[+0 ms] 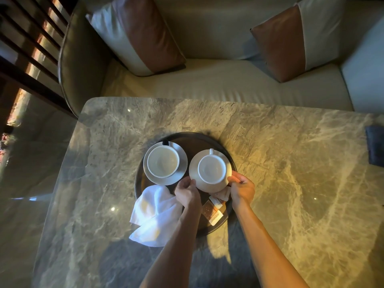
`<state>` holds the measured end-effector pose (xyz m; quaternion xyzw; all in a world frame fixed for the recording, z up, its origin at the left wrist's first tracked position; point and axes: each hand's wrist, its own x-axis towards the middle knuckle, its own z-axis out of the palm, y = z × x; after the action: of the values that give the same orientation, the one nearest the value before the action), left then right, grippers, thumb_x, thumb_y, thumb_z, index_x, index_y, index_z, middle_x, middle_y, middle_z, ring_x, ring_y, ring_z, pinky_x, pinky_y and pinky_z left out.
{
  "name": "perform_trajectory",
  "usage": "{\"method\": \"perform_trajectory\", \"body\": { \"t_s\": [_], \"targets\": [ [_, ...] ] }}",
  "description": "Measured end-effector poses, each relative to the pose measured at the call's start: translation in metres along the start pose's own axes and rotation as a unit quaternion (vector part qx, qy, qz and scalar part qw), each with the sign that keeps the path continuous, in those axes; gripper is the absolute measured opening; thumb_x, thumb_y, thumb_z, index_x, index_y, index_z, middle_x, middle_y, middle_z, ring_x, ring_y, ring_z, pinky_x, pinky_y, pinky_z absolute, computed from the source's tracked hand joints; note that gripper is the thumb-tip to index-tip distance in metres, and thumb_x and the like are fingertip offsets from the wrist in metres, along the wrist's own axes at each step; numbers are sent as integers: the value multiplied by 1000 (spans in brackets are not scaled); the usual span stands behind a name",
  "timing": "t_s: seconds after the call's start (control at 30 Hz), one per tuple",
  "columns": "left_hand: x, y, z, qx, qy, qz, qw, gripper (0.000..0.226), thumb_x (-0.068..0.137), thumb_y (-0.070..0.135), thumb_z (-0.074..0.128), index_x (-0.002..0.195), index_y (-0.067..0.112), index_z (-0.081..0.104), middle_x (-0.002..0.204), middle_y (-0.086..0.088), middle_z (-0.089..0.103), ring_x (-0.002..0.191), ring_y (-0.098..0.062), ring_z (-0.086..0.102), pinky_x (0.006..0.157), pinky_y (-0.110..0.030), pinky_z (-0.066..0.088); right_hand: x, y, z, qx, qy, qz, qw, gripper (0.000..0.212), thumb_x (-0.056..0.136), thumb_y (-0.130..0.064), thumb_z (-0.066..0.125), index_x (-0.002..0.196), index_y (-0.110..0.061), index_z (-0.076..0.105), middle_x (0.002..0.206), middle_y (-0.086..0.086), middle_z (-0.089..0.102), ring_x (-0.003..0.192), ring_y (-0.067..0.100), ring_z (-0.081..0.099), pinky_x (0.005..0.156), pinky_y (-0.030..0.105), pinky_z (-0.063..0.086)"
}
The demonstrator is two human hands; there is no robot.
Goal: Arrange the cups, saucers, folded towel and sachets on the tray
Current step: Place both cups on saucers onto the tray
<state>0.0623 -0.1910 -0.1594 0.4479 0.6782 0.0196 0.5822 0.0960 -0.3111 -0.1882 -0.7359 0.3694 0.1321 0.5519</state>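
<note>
A round dark tray (199, 140) sits on the marble table. On its left stands a white cup (163, 161) on a saucer (182, 159). To the right, a second white cup (212, 169) rests on its saucer (207, 187). My left hand (187, 193) grips that saucer's near-left rim and my right hand (242, 189) grips its near-right rim. A white towel (154, 215), loosely folded, hangs over the tray's near-left edge onto the table. Several sachets (214, 208) lie on the tray between my forearms, partly under the right saucer.
The marble table (291, 173) spreads wide on all sides of the tray. A dark blue object (375, 145) lies at the table's right edge. Behind the table is a cream sofa (218, 84) with two brown-and-white cushions (141, 34).
</note>
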Motion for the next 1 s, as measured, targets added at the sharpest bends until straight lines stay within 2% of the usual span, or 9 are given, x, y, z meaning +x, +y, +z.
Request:
{"method": "perform_trajectory", "body": {
  "t_s": [0.1, 0.17, 0.3, 0.43, 0.6, 0.77, 1.0],
  "targets": [
    [4, 6, -3, -25, -5, -45, 999, 16, 84, 2, 71, 92, 15, 74, 87, 1, 68, 89, -21, 60, 91, -33, 52, -2, 0, 1, 19, 6, 15, 1000, 24, 86, -3, 66, 99, -20, 78, 101, -4, 76, 103, 21, 68, 93, 49, 55],
    [3, 9, -2, -40, -8, -63, 997, 17, 83, 0, 72, 85, 17, 73, 80, 4, 66, 86, -20, 61, 88, -31, 53, -3, 1, 1, 31, 2, 20, 999, 24, 87, -4, 66, 102, -19, 77, 103, -4, 76, 105, 21, 67, 95, 50, 54],
    [3, 12, -3, -65, -11, -94, 993, 20, 83, 3, 72, 77, 22, 71, 79, 6, 65, 80, -16, 58, 90, -32, 53, -7, 5, 3, 33, -3, 7, 999, 25, 90, -9, 66, 112, -17, 75, 110, -2, 75, 111, 21, 66, 99, 51, 52],
    [5, 13, -4, -67, -23, -108, 992, 16, 85, 4, 71, 86, 20, 73, 86, 3, 66, 88, -20, 58, 96, -38, 53, -9, 5, 5, 29, 7, -5, 1000, 27, 90, -11, 67, 116, -15, 72, 115, -2, 73, 113, 21, 65, 101, 50, 50],
    [7, 14, -4, -69, -26, -118, 990, 18, 85, 3, 70, 84, 21, 72, 97, -2, 68, 93, -22, 57, 98, -40, 52, -8, 5, 7, 33, 9, -2, 999, 28, 90, -11, 68, 117, -15, 71, 117, -1, 73, 114, 21, 64, 101, 50, 50],
    [7, 16, -5, -65, -35, -124, 990, 16, 85, 4, 71, 88, 20, 74, 97, -1, 67, 86, -17, 57, 95, -36, 53, -6, 5, 8, 45, 15, 1, 999, 27, 90, -12, 68, 116, -16, 72, 115, -1, 73, 114, 21, 64, 101, 49, 50],
    [9, 15, -6, -60, -34, -124, 990, 18, 83, 3, 73, 85, 21, 73, 96, -3, 68, 93, -20, 60, 93, -36, 53, -4, 4, 6, 58, -6, 3, 998, 28, 89, -9, 68, 116, -14, 73, 114, 2, 73, 112, 23, 65, 98, 51, 52]
  ]
}}
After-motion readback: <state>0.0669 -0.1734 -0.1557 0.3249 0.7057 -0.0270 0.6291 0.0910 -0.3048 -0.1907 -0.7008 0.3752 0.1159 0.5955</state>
